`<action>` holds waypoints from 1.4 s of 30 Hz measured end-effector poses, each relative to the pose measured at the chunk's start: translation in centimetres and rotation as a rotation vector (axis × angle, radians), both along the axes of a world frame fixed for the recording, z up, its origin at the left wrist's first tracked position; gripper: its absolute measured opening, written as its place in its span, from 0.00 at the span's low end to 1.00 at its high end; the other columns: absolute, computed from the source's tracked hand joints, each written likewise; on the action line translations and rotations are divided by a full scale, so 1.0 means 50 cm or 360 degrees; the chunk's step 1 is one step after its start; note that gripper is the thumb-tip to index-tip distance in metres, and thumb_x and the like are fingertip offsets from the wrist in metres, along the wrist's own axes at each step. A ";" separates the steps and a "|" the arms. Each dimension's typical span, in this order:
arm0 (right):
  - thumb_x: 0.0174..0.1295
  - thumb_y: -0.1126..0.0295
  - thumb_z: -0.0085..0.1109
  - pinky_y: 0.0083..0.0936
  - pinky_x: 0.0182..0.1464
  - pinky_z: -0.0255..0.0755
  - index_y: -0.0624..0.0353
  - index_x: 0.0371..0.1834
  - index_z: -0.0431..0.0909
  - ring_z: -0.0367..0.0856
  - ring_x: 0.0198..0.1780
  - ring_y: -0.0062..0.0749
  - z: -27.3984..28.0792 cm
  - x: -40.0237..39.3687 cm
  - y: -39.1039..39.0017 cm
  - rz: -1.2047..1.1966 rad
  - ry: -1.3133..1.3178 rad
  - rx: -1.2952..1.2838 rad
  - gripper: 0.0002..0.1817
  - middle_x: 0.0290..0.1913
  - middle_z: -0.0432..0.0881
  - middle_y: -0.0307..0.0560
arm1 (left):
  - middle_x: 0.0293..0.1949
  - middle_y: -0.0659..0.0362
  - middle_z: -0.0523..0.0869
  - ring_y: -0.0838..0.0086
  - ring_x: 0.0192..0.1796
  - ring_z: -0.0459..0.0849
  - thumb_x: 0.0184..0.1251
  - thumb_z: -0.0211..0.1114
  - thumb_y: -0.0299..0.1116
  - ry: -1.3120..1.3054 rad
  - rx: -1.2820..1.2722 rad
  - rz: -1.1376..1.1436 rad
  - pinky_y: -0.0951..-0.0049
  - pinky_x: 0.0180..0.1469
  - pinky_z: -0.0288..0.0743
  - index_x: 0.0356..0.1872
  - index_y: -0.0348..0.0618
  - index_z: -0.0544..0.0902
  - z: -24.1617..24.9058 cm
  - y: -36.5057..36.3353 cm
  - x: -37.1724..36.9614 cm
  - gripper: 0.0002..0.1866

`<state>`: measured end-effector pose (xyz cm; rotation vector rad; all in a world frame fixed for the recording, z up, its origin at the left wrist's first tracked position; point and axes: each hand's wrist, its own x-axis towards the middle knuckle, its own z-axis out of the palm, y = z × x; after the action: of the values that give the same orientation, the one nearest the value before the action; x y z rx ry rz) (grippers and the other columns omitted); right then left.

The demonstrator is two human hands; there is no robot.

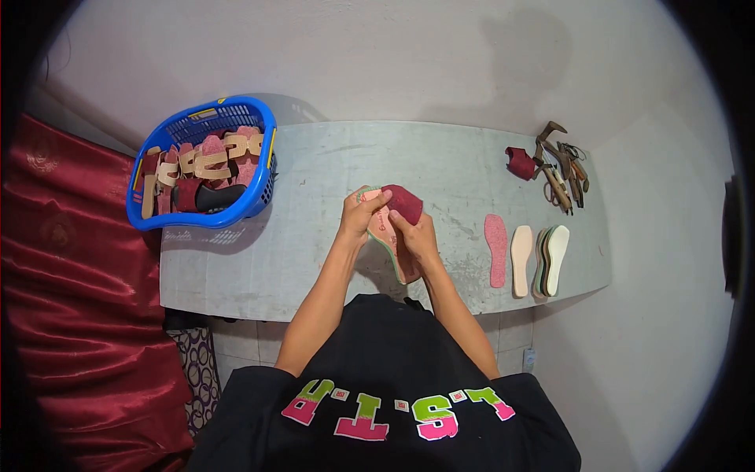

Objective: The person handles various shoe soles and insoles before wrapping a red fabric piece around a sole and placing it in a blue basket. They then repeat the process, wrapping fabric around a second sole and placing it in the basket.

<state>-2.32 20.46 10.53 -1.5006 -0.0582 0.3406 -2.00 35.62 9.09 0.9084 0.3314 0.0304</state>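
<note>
Between both hands, above the near side of the table, is a sandal [383, 228] with a pink printed insole, a greenish edge and a dark red strap [406, 204] across its toe end. My left hand [363, 211] grips the sole's left side, its thumb lying toward the strap. On the right edge, my right hand [418, 237] is closed around the sandal, with the thumb pressed at the strap's lower edge. The heel end points down toward my body. Most of my fingers are hidden beneath the sole.
A blue basket [267, 130] full of sandals stands at the table's left. On the right lie a pink insole [495, 250], a cream insole [521, 259] and stacked soles [557, 250]. Behind them are a dark red strap piece [520, 163] and several hand tools [557, 186]. A red curtain [86, 275] hangs left.
</note>
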 end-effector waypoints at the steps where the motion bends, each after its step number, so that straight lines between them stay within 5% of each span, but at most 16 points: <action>1: 0.68 0.67 0.66 0.24 0.44 0.75 0.61 0.50 0.85 0.81 0.39 0.20 -0.002 0.003 -0.001 -0.0030 -0.0181 -0.0057 0.12 0.42 0.87 0.36 | 0.37 0.56 0.89 0.73 0.36 0.88 0.62 0.75 0.25 0.0042 -0.0067 -0.0014 0.71 0.39 0.83 0.42 0.36 0.84 0.009 -0.005 -0.003 0.10; 11: 0.69 0.66 0.65 0.21 0.40 0.75 0.64 0.46 0.85 0.80 0.38 0.19 -0.011 0.010 -0.028 0.0125 0.0080 -0.0091 0.12 0.37 0.86 0.36 | 0.40 0.54 0.90 0.69 0.40 0.89 0.59 0.74 0.18 0.0067 -0.0121 0.0003 0.69 0.44 0.86 0.45 0.36 0.84 0.020 -0.018 0.002 0.13; 15: 0.69 0.68 0.65 0.22 0.40 0.74 0.63 0.47 0.85 0.80 0.37 0.18 -0.045 0.008 -0.016 -0.0073 -0.0123 -0.0060 0.10 0.37 0.85 0.36 | 0.40 0.55 0.90 0.69 0.40 0.89 0.59 0.74 0.18 0.0031 -0.0169 -0.0131 0.68 0.44 0.85 0.46 0.36 0.84 0.019 -0.016 -0.002 0.14; 17: 0.65 0.67 0.67 0.28 0.45 0.77 0.64 0.48 0.87 0.86 0.42 0.26 -0.049 0.013 -0.020 -0.0104 -0.0240 -0.0256 0.13 0.41 0.91 0.46 | 0.41 0.56 0.89 0.70 0.41 0.89 0.60 0.74 0.19 -0.0014 -0.0218 -0.0055 0.68 0.45 0.85 0.46 0.37 0.84 0.018 -0.027 -0.008 0.14; 28: 0.66 0.74 0.63 0.24 0.50 0.75 0.66 0.49 0.85 0.81 0.44 0.21 -0.043 0.006 -0.037 0.0048 -0.0094 0.0090 0.11 0.42 0.88 0.41 | 0.43 0.57 0.88 0.71 0.44 0.88 0.61 0.71 0.18 -0.0113 0.0033 0.0089 0.69 0.50 0.83 0.52 0.37 0.82 0.008 -0.050 -0.020 0.17; 30: 0.66 0.75 0.62 0.24 0.50 0.75 0.66 0.50 0.85 0.81 0.45 0.21 -0.038 0.008 -0.039 -0.0011 -0.0178 0.0100 0.11 0.42 0.88 0.41 | 0.43 0.58 0.88 0.71 0.43 0.88 0.63 0.70 0.20 -0.0115 -0.0043 -0.0063 0.72 0.49 0.83 0.54 0.37 0.82 0.014 -0.042 -0.011 0.17; 31: 0.67 0.75 0.62 0.24 0.51 0.75 0.66 0.51 0.84 0.82 0.45 0.21 -0.041 0.008 -0.048 0.0015 -0.0165 0.0038 0.12 0.43 0.88 0.42 | 0.52 0.54 0.86 0.69 0.53 0.86 0.70 0.68 0.31 -0.0129 -0.0099 -0.0112 0.70 0.55 0.80 0.60 0.37 0.78 0.004 -0.030 -0.009 0.20; 33: 0.67 0.76 0.62 0.23 0.52 0.75 0.66 0.53 0.84 0.82 0.46 0.22 -0.028 0.020 -0.068 0.0031 -0.0192 -0.0012 0.12 0.45 0.88 0.43 | 0.57 0.52 0.83 0.67 0.59 0.82 0.72 0.66 0.37 -0.0150 -0.0195 -0.0022 0.66 0.59 0.78 0.63 0.38 0.76 -0.019 0.001 0.005 0.23; 35: 0.71 0.72 0.61 0.26 0.56 0.76 0.65 0.60 0.77 0.84 0.50 0.26 -0.013 0.028 -0.098 0.0105 0.0158 0.0666 0.17 0.52 0.86 0.46 | 0.62 0.51 0.80 0.65 0.65 0.78 0.75 0.63 0.44 -0.0128 -0.0317 0.0076 0.62 0.63 0.76 0.66 0.39 0.74 -0.027 0.006 0.030 0.26; 37: 0.71 0.73 0.60 0.28 0.58 0.77 0.65 0.62 0.74 0.84 0.53 0.30 0.009 0.031 -0.138 0.0145 0.0238 0.0939 0.18 0.55 0.84 0.48 | 0.66 0.54 0.77 0.63 0.72 0.68 0.74 0.61 0.55 0.0077 0.0231 0.0269 0.53 0.62 0.72 0.70 0.45 0.70 -0.043 -0.015 0.025 0.33; 42: 0.73 0.71 0.58 0.32 0.56 0.79 0.63 0.58 0.72 0.84 0.52 0.32 0.030 0.058 -0.206 0.0161 0.0468 0.1514 0.14 0.53 0.83 0.48 | 0.65 0.52 0.77 0.59 0.66 0.76 0.78 0.56 0.52 0.0006 -0.0070 -0.0126 0.54 0.62 0.76 0.72 0.45 0.68 -0.021 -0.134 0.048 0.30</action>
<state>0.58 10.19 12.00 -0.5002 -0.0508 0.5180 0.38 28.91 8.03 0.8776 0.2979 -0.0513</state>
